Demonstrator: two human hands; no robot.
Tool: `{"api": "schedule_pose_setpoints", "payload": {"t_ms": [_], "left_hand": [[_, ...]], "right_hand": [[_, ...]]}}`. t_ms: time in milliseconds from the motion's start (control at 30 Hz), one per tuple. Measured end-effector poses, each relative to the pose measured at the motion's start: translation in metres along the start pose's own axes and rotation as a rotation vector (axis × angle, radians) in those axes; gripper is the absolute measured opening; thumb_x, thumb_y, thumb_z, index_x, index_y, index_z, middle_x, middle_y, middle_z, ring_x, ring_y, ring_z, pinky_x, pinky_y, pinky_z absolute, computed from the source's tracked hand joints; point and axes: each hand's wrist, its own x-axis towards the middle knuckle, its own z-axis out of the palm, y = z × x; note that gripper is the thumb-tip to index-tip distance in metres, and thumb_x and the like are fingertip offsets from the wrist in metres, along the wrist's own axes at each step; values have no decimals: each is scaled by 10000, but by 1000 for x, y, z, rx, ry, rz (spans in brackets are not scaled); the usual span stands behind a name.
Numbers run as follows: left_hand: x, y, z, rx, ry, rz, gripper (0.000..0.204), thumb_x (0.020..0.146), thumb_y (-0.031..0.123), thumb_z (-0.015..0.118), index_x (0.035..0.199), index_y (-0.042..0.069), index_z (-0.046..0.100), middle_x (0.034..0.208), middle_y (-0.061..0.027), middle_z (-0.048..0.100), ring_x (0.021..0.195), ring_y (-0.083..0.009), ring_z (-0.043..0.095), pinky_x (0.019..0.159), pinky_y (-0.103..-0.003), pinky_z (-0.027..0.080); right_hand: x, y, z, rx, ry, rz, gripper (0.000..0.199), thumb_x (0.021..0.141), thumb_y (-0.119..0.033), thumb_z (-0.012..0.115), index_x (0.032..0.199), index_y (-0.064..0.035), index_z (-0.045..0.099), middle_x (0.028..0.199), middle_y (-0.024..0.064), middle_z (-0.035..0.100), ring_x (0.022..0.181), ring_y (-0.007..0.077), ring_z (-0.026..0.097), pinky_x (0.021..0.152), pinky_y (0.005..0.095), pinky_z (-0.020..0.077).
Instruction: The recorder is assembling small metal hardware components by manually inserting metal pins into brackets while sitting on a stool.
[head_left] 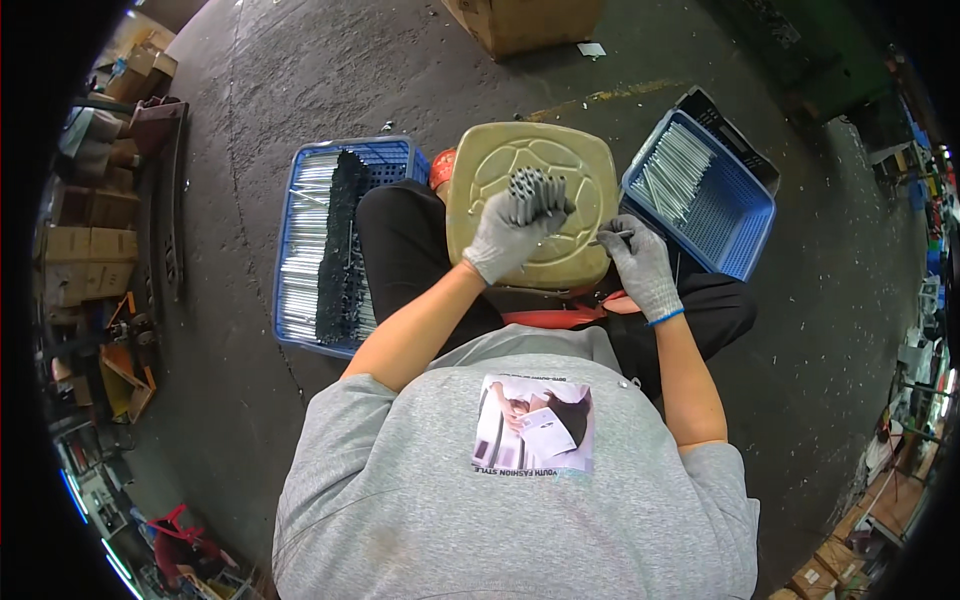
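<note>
Left of the stool point(580, 160), a blue basket point(300, 330) holds tubes; over the stool's seat, the left hand point(505, 235) clenches a tube bundle point(535, 192); at its right edge, the right hand point(640, 262) pinches one tube point(610, 237); further right, another basket point(745, 225).

The stool seat point(530, 215) was tan with a moulded football pattern. Both baskets, left point(335, 245) and right point(705, 195), were blue mesh. The tubes point(535, 193) were grey, gloves speckled grey.

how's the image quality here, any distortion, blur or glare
Head view: strong fisheye bending with black corners; the left hand gripping a bundle of grey tubes is sharp, as is the right hand; lighting is even and soft, with no glare; clutter at the rim smears.
</note>
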Motion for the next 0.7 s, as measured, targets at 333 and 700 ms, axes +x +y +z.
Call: {"api": "schedule_pose_setpoints", "payload": {"t_ms": [333,700], "left_hand": [[-20,-19,26,49,21,-6,161,792,-32,710,934,42,719,896,-15,729,732,-118,656,686,-228,522],[-20,-11,28,130,30,30,132,766,20,752,884,50,703,811,-5,702,632,-120,587,600,-246,476]], "right_hand": [[-15,-83,-42,575,212,172,153,906,-177,680,946,-30,667,675,43,636,518,101,520,486,219,414],[-6,-107,-43,546,194,181,129,918,-163,683,980,-50,669,642,-2,599,480,35,464,431,171,349]]}}
